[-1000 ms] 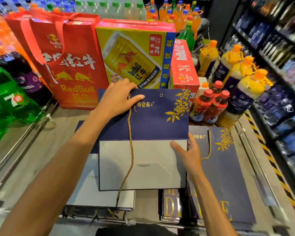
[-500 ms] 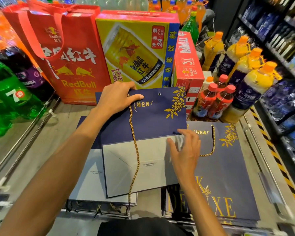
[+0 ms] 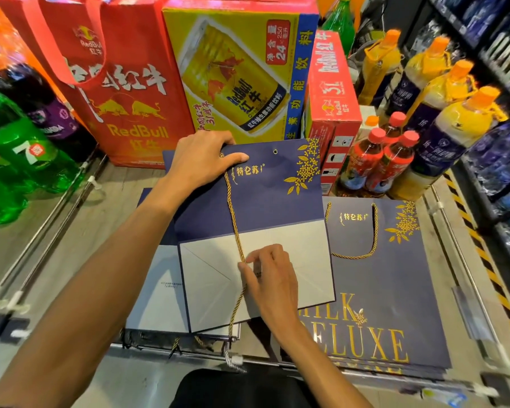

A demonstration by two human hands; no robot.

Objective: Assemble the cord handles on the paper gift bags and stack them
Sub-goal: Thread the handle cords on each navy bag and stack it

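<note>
A flat navy paper gift bag (image 3: 271,201) with gold flowers and a white folded bottom lies on a pile of flat bags. My left hand (image 3: 200,160) grips its top edge at the left hole, thumb on the face. A gold twisted cord (image 3: 233,219) runs from under that hand down the bag and off its lower edge. My right hand (image 3: 270,278) pinches the cord over the white flap. The right hole (image 3: 275,151) has no cord in it. To the right lies a finished navy bag (image 3: 374,290) with its gold handle (image 3: 362,254) looped on top.
Behind the bags stand a red RedBull bag (image 3: 124,92), a yellow RedBull carton (image 3: 236,75) and a red carton (image 3: 333,92). Green soda bottles (image 3: 18,148) crowd the left; red-capped and yellow-topped bottles (image 3: 395,148) and a shelf fill the right. Loose cords (image 3: 189,343) lie at the pile's front edge.
My right hand moved left from the bag's right edge onto the white flap and took hold of the cord. My left hand stayed on the top edge.
</note>
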